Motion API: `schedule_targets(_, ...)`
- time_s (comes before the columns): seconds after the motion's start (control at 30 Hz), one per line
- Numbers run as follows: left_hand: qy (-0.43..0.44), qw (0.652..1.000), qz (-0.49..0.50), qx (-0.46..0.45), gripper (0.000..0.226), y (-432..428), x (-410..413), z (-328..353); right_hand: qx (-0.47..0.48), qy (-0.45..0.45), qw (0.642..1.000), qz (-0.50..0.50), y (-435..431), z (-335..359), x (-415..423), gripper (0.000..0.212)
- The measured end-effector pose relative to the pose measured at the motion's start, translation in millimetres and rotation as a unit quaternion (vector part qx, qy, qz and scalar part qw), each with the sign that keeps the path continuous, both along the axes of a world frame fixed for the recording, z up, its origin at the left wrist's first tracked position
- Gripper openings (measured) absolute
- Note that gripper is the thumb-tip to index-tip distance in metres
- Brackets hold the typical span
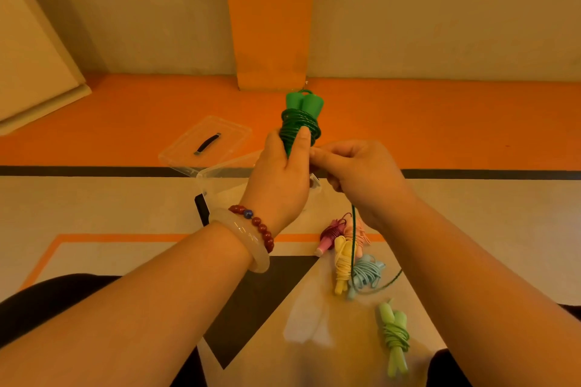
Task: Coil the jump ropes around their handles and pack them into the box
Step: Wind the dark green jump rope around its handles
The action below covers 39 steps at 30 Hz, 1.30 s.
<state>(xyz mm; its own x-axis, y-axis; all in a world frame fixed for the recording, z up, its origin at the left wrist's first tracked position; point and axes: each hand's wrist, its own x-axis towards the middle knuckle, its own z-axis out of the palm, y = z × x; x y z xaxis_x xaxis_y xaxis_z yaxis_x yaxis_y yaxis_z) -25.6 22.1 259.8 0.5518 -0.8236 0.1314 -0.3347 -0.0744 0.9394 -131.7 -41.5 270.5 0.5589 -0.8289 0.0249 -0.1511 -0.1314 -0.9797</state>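
Observation:
My left hand grips the two dark green jump rope handles upright, with several turns of green rope wound round them under my thumb. My right hand pinches the loose green rope right beside the coil; the free length hangs down and trails to the right on the floor. The clear plastic box stands on the floor behind my hands, mostly hidden by them. Its clear lid with a dark handle lies just beyond it.
Coiled ropes lie on the floor below my right arm: a magenta one, a pink one, a yellow one, a light blue one and a light green one. An orange pillar stands ahead.

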Motion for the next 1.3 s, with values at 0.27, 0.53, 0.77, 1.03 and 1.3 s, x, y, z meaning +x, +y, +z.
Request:
schedule_targets(0.27, 0.176, 0.983, -0.015, -0.048, 0.024, 2.1, 0.8, 5.8, -0.006, -0.041, 0.997, 0.064, -8.4, 5.9, -6.1, 0.016)
schedule_targets(0.53, 0.303, 0.948, -0.043, -0.089, 0.029, 1.4, -7.7, 4.2, 0.061, -0.079, 0.992, 0.076, -12.2, -9.0, -3.5, 0.02)
schedule_targets(0.77, 0.359, 0.927, -0.101, -0.046, 0.037, 2.6, -7.4, 3.7, -0.029, -0.002, 0.996, 0.079, -14.9, -13.4, -3.3, 0.03)
schedule_targets(1.03, 0.244, 0.966, -0.085, 0.013, 0.044, 3.0, -3.5, -1.7, -0.095, 0.055, 0.993, 0.051, -16.2, -13.3, -4.6, 0.037)
schedule_targets(1.3, 0.256, 0.962, -0.084, -0.041, 0.023, 1.7, 2.2, 3.9, -0.102, 0.06, 0.992, 0.049, -18.5, -8.7, -4.5, 0.049)
